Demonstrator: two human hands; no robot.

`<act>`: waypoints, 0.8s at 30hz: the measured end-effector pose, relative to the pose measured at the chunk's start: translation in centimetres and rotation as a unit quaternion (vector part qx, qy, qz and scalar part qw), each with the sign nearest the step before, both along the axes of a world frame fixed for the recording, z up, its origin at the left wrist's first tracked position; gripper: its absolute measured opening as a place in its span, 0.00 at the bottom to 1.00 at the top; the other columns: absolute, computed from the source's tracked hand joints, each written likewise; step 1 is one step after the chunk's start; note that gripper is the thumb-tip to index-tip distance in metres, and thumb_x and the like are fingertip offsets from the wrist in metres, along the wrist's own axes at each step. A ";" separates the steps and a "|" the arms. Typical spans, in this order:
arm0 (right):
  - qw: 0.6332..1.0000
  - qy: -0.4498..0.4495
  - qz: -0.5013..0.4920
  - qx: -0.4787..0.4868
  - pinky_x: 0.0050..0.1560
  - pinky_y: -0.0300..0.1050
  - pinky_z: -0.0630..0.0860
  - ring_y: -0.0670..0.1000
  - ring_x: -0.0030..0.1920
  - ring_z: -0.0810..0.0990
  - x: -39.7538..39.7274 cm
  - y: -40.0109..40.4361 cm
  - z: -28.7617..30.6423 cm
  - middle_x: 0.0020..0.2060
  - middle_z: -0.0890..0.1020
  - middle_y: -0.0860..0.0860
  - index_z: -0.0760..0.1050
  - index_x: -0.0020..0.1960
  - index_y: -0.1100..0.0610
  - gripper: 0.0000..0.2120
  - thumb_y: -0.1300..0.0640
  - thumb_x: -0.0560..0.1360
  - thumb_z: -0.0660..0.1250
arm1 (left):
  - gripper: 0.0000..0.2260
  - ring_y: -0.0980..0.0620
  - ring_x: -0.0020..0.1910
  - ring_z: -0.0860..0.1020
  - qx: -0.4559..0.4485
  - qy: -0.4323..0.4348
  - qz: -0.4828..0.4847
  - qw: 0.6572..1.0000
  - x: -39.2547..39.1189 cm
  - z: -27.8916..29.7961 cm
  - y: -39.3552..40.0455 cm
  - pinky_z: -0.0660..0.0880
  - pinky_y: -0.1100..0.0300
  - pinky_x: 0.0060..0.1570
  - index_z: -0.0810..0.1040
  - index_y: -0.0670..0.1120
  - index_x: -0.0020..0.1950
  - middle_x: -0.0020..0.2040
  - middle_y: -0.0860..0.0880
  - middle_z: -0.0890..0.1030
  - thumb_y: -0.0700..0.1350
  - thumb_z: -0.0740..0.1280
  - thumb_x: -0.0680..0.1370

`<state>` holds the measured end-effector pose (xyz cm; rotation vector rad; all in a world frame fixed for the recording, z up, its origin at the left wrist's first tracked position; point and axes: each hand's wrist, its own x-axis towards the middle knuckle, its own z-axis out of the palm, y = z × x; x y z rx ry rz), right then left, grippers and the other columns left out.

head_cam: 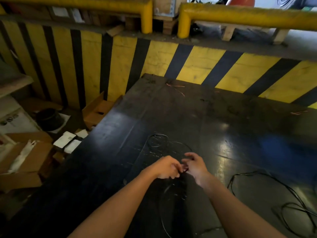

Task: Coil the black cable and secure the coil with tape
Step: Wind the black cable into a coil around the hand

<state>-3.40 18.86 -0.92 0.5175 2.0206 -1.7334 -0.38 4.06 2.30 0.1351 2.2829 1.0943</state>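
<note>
Both hands met over the dark table [223,117], working the black cable [159,140].
My left hand [167,167] pinched the cable to anchor it; right hand [195,164] fingers half-curled, grip unclear.

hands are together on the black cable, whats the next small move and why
Probably draw in another loop. Both the left hand and the right hand pinch the black cable over the dark table, yet long slack lies uncoiled to the right. No tape is visible.

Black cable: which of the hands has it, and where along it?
Both hands, left and right, pinch the black cable on one short stretch between them, above the dark table. Loops trail off either side; no tape visible.
</note>
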 end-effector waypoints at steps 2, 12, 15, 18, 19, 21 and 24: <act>0.997 0.078 0.002 -0.001 0.29 0.44 0.71 0.50 0.27 0.74 -0.9 1.3 3.9 0.39 0.78 0.56 0.69 0.61 0.61 0.15 0.70 0.77 0.55 | 0.14 0.47 0.54 0.80 -0.001 0.092 0.030 0.995 -0.6 2.4 0.3 0.76 0.51 0.56 0.79 0.46 0.59 0.55 0.44 0.82 0.41 0.71 0.73; 0.824 0.445 0.289 0.198 0.39 0.24 0.70 0.34 0.35 0.78 2.5 6.3 29.1 0.36 0.81 0.47 0.73 0.59 0.62 0.12 0.61 0.80 0.55 | 0.41 0.46 0.70 0.66 -0.012 0.394 0.081 0.915 -3.8 17.7 3.7 0.65 0.51 0.66 0.60 0.47 0.71 0.70 0.45 0.69 0.51 0.77 0.64; 0.799 0.487 0.280 0.214 0.35 0.27 0.69 0.38 0.32 0.76 4.8 8.7 34.4 0.36 0.83 0.47 0.73 0.59 0.56 0.11 0.58 0.81 0.55 | 0.19 0.48 0.60 0.75 0.017 0.415 0.080 0.906 -4.1 20.8 5.9 0.71 0.56 0.56 0.74 0.46 0.63 0.60 0.46 0.78 0.45 0.71 0.73; 0.784 0.509 0.266 0.236 0.27 0.29 0.67 0.39 0.27 0.74 6.5 12.3 38.4 0.36 0.83 0.49 0.71 0.61 0.54 0.11 0.56 0.80 0.56 | 0.07 0.53 0.46 0.77 0.040 0.427 0.082 0.899 -3.8 23.7 7.6 0.70 0.62 0.41 0.81 0.50 0.48 0.44 0.52 0.81 0.42 0.63 0.77; 0.771 0.523 0.259 0.255 0.27 0.28 0.67 0.38 0.27 0.75 7.0 13.8 39.5 0.35 0.83 0.49 0.72 0.60 0.54 0.11 0.56 0.80 0.57 | 0.08 0.53 0.43 0.77 0.044 0.433 0.076 0.897 -3.6 24.7 7.9 0.71 0.61 0.40 0.80 0.51 0.45 0.41 0.53 0.80 0.42 0.62 0.78; 0.742 0.548 0.237 0.306 0.33 0.29 0.71 0.38 0.30 0.77 7.9 17.1 41.2 0.32 0.82 0.46 0.74 0.57 0.53 0.09 0.57 0.79 0.60 | 0.10 0.51 0.43 0.79 0.035 0.436 0.055 0.898 -3.3 26.5 8.0 0.76 0.56 0.44 0.80 0.49 0.43 0.42 0.49 0.81 0.41 0.61 0.79; 0.739 0.533 0.184 0.367 0.36 0.36 0.73 0.41 0.30 0.79 8.6 22.0 42.1 0.27 0.81 0.44 0.77 0.47 0.49 0.06 0.58 0.77 0.63 | 0.09 0.51 0.40 0.82 -0.011 0.435 0.040 0.899 -3.3 28.9 7.4 0.78 0.60 0.40 0.80 0.45 0.47 0.41 0.47 0.83 0.42 0.61 0.79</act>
